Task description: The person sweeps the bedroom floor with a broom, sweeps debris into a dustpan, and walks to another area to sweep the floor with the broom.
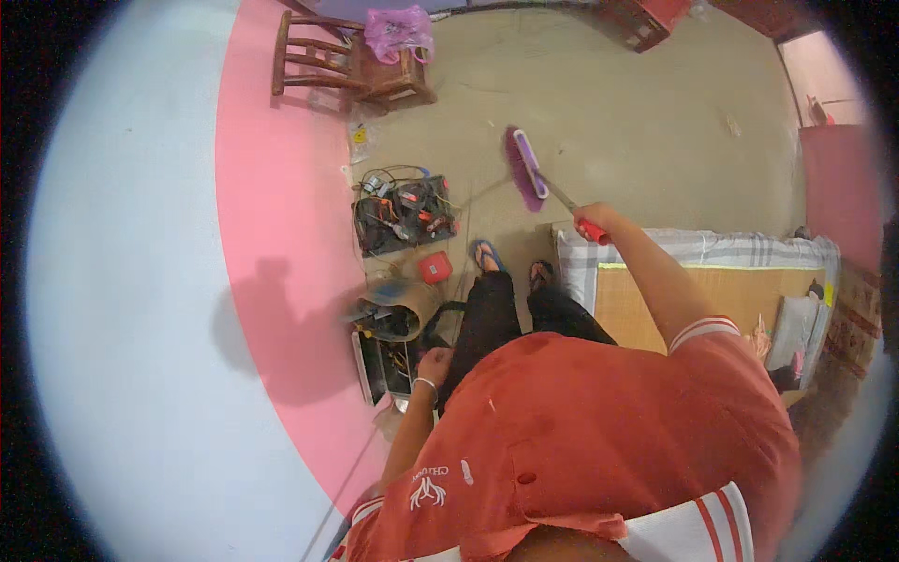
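Well, the wall [140, 234] is the biggest thing around you, filling the left of the frame with pale paint above and a pink band below. The bare floor [637, 122] spreads across the top and middle. At the lower right stands a bed [674, 290] with a mat over checked bedding, beside your leg. A wooden chair [379, 82] stands by the wall in the upper left, a purple plastic bag [400, 36] resting on it, probably to keep the bag off the floor.

Left of centre, an open tool case [382, 245] lies crammed with tools and wires, perhaps set by the wall to leave walking room. Below it are a tan bag [375, 294] and an open box [367, 367].

Your broom [524, 169] is above centre, purple bristles to the left. Your right hand [596, 223] is closed around its red grip, at the handle's end, which likely gives you the longest reach. A small red case [434, 268] sits between the tools and your feet. Your left hand [433, 363] hangs low beside your leg, near the box; whether it holds anything, you cannot tell from here.
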`<state>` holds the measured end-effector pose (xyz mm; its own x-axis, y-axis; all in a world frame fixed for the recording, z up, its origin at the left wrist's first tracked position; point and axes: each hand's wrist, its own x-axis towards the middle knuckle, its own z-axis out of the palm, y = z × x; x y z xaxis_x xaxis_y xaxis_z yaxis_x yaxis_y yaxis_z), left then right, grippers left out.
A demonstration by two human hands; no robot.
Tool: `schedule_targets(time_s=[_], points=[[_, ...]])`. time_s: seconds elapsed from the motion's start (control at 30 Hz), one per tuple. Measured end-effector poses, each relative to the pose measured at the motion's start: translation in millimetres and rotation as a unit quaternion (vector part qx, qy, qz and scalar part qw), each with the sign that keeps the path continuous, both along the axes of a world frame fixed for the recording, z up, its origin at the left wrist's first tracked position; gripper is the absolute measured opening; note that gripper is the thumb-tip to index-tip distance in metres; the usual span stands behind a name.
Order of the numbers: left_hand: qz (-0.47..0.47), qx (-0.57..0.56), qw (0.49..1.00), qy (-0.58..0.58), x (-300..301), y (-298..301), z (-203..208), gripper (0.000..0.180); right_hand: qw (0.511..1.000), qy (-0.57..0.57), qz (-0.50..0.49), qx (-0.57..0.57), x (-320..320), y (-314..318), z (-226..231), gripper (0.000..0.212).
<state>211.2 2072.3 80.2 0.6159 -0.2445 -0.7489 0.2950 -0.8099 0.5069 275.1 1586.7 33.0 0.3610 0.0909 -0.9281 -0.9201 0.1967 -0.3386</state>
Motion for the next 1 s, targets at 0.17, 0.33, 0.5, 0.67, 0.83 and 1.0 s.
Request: schedule_targets(time_s=[0.17,0.33,0.5,0.67,0.83,1.0], points=[[-0.095,0.069,0.993,0.001,11.3,57.0,-65.4,0.033,0.997,-0.061,0.035,-0.025,30.2,30.6,7.5,0.013],[-0.029,-0.009,0.996,0.084,100.3,76.7,-118.1,0.026,0.993,-0.097,0.022,0.064,85.5,72.0,-41.7,0.011],[-0.069,-0.043,0.992,-0.093,229.5,46.1,-92.9,0.016,0.984,-0.033,0.014,0.175,166.9,81.6,-74.3,0.01],[0.179,-0.136,0.971,0.086,311.7,-5.9,-68.1,0.011,0.938,0.007,-0.286,0.197,160.4,11.3,-40.3,0.012],[0.042,-0.08,0.988,0.126,316.3,-18.9,-69.7,0.013,0.96,0.051,-0.277,0.002,132.4,-34.3,4.8,0.016],[-0.146,-0.002,0.985,0.095,301.6,-10.5,-87.3,0.018,0.986,0.019,-0.075,-0.144,80.2,-29.4,34.2,0.014]])
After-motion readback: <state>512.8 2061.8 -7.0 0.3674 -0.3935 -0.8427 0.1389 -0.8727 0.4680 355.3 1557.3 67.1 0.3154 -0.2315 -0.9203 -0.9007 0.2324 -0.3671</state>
